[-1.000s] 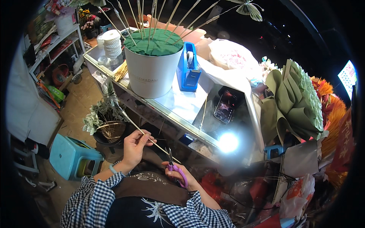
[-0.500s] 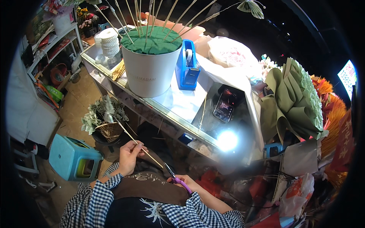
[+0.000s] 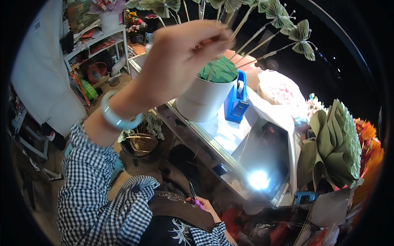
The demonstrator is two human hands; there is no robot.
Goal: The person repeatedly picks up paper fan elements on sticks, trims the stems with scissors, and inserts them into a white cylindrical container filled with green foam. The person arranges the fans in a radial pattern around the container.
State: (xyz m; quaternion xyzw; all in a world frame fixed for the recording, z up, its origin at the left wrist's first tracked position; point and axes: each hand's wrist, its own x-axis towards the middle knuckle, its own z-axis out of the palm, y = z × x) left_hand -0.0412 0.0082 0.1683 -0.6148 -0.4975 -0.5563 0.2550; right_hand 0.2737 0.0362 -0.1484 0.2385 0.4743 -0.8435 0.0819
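My left hand (image 3: 184,61), a pale bangle on its wrist, is raised in front of a white bucket (image 3: 201,100) packed with green foam (image 3: 219,70). Its fingers are pinched at a thin wooden stick (image 3: 242,22), partly hidden by the blurred hand. More sticks rise from the foam, topped with pleated grey-green butterfly shapes (image 3: 303,40). Low by my brown apron (image 3: 174,211), my right hand (image 3: 209,206) grips purple-handled scissors (image 3: 198,203), blades pointing up and away; whether the blades are parted is unclear.
A blue tape dispenser (image 3: 237,102) stands right of the bucket on a glass-topped counter (image 3: 262,151). Wrapped bouquets (image 3: 328,139) crowd the right side. A dark pot of silvery foliage (image 3: 141,143) sits below the counter; shelves (image 3: 94,43) stand at the back left.
My left hand has risen from my lap to the bucket, taking the stick up with it. My right hand stays low with the scissors. The view has shifted, showing more butterfly tops.
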